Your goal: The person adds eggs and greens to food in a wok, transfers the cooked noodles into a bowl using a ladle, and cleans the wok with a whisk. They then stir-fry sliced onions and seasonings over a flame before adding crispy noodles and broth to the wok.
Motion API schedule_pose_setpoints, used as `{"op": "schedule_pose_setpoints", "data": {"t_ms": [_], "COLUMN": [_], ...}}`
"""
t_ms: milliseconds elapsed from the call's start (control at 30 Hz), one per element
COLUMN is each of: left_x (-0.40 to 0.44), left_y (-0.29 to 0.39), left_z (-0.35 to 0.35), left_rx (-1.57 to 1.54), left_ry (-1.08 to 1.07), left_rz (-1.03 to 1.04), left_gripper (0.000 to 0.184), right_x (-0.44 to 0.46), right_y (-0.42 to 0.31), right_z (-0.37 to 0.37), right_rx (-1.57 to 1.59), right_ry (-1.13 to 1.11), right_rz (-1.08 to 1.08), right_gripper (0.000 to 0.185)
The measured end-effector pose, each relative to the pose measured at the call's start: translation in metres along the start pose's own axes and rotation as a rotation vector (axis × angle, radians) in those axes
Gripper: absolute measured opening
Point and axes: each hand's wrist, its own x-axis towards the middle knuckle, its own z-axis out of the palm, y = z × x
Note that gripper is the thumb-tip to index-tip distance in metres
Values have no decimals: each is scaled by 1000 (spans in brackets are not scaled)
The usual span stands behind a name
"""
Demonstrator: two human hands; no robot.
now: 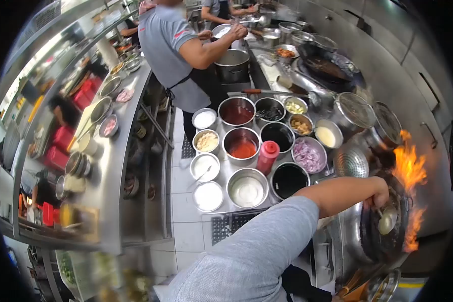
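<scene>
From the bottom centre, my left arm in a grey sleeve stretches right over the stove. My left hand (380, 194) is closed at the near end of a metal ladle (387, 222), its fingers partly hidden. The ladle's bowl hangs over a dark wok (370, 236), with flames (410, 163) rising along the far side. Beside my forearm are a pot of dark liquid (290, 181), a bowl of chopped purple onion (309, 155) and a perforated strainer (351, 163). My right hand is out of view.
A red squeeze bottle (268, 158) stands among sauce pots and white-filled bowls. Another person (173, 55) handles a bowl near a large pot (232, 65). A long steel counter (108, 166) with bowls runs along the left. More woks and pots line the back right.
</scene>
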Motion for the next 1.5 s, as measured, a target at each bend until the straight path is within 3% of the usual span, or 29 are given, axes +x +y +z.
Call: {"op": "schedule_pose_setpoints", "data": {"t_ms": [100, 200, 233, 267, 300, 333, 400, 433, 467, 500, 533, 600, 633, 700, 733, 867, 967, 1100, 1167, 1233, 1367, 1400, 1433, 1500], "left_x": [39, 66, 80, 69, 58, 32, 33, -17, 5, 6, 7, 3, 3, 9, 5, 11, 14, 20, 16, 16, 24, 22, 19, 29], "left_y": [32, 20, 5, 10, 19, 34, 12, 45, 36, 45, 55, 74, 80, 83, 82, 85, 81, 73, 82, 82, 85, 89, 89, 62], "left_z": [5, 29, 37, 44, 49, 58, 34, 25, 30, 32, 27, 23, 21, 16, 21, 10, -1, -8, -19, -19, -25, -29, -36, -48], "left_rx": [636, 622, 652, 682, 782, 842, 614, 451, 710, 861, 908, 872, 839, 842, 836, 868, 839, 889, 910, 941, 1003, 997, 999, 1123], "left_ry": [307, 596, 630, 661, 562, 578, 593, 493, 559, 507, 468, 431, 442, 419, 412, 428, 420, 454, 454, 438, 495, 511, 531, 738], "left_rz": [-205, -282, -193, -91, -37, -115, 4, -45, -8, -25, -101, -191, -226, -242, -258, -233, -186, -127, -118, -90, -30, -37, -51, 81], "left_gripper": [28, 29, 29, 29, 27, 25, 26, 30, 31, 38, 41, 41, 41, 40, 40, 42, 43, 43, 42, 41, 39, 39, 38, 30], "right_x": [-13, -25, -31, -38, -48, -60, -76, -57, -38, 0, 42, 117, 134, 183, 200, 190, 188, 175, 178, 172, 178, 189, 178, 152], "right_y": [0, -2, -4, -6, -6, -13, -28, -56, -84, -95, -106, -111, -119, -120, -108, -128, -132, -123, -118, -144, -109, -103, -119, -166], "right_z": [-29, -65, -80, -98, -116, -137, -155, -136, -119, -130, -137, -131, -113, -87, -89, -49, -51, -30, -43, -38, -30, -45, -39, -27], "right_rx": [29, 70, 82, 98, 114, 129, 51, -204, -460, -608, -597, -1079, -1324, -1745, -1847, -1925, -1948, -1990, -1832, -1995, -1932, -1837, -1900, -2021], "right_ry": [55, 127, 159, 192, 229, 265, 304, 291, 280, 270, 229, 207, 180, 15, 160, 358, 16, 317, 89, 214, 364, 240, 257, 288], "right_rz": [-15, -51, -70, -95, -116, -154, -223, -202, -188, -307, -300, -562, -534, -257, -212, -488, -162, -297, -226, -89, -225, -91, -51, 18], "right_gripper": [36, 40, 41, 42, 43, 44, 46, 50, 54, 59, 55, 47, 45, 35, 32, 25, 23, 30, 31, 28, 30, 31, 32, 34]}}
